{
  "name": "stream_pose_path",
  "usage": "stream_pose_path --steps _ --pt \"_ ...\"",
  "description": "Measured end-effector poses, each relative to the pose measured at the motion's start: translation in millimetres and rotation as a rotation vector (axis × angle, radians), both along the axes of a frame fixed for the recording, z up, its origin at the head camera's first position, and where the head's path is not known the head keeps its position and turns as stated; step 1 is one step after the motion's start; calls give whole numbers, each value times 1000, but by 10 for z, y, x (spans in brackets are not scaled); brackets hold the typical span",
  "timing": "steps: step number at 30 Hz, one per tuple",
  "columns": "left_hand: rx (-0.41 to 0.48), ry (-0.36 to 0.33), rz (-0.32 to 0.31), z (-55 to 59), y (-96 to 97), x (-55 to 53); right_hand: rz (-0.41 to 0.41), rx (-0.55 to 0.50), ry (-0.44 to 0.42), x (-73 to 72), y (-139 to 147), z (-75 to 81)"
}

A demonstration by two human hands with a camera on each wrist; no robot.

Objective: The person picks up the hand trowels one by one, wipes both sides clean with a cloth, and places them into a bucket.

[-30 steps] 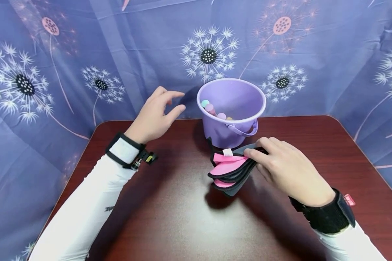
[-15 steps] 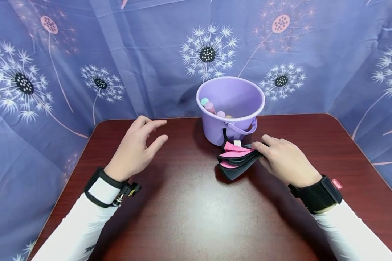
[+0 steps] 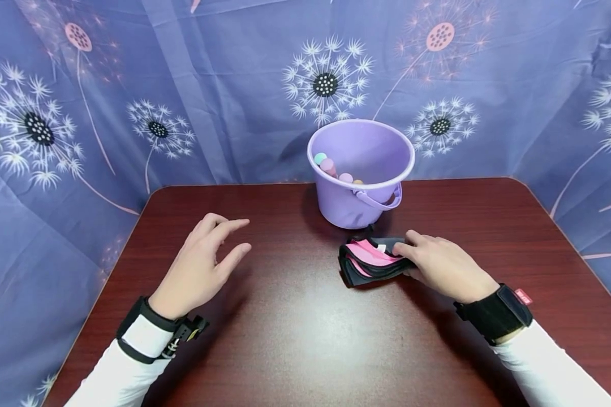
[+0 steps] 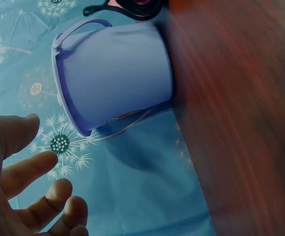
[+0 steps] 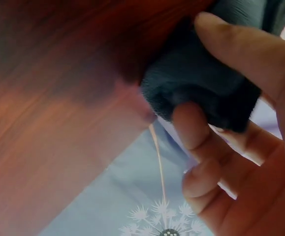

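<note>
My right hand [image 3: 445, 265] pinches the right end of a folded black-and-pink fabric piece [image 3: 374, 260] with a white tag and a black loop. The fabric sits low at the table, just in front of the purple bucket [image 3: 343, 206]. In the right wrist view, the thumb and fingers close on the dark cloth [image 5: 196, 73]. My left hand [image 3: 196, 268] hovers above the left side of the table, fingers loosely bent, holding nothing. The left wrist view shows its fingers apart from the bucket [image 4: 117, 73].
Several pastel pieces with rounded ends [image 3: 328, 165] lie inside the bucket, whose handle [image 3: 382, 203] hangs down at its front right. The dark red wooden table [image 3: 295, 350] ends at a blue dandelion-print curtain [image 3: 234, 96].
My left hand has drawn back from beside the bucket, toward the lower left. The right hand has lowered the fabric piece toward the table and shifted it slightly right; the bucket has stayed put.
</note>
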State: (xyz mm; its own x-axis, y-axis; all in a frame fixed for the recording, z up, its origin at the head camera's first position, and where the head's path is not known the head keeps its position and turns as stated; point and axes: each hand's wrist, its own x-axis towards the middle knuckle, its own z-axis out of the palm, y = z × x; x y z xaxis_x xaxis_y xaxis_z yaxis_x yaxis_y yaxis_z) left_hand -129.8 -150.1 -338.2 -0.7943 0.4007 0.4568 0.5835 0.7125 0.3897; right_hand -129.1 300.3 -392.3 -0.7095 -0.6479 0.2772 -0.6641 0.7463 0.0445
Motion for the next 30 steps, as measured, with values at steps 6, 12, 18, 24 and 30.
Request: stream_pose_path --steps 6,12,18,24,30 --pt "-21 -27 12 -79 1 68 -23 10 -61 122 3 41" --pt "-34 -33 18 -149 22 129 -43 -3 -105 223 13 92" --pt "-59 -20 22 -173 40 192 -41 -57 -84 285 48 167" --pt "-102 29 27 -135 59 213 -41 -90 -54 296 59 288" --pt "-144 104 29 -67 81 195 -30 -99 17 267 78 455"
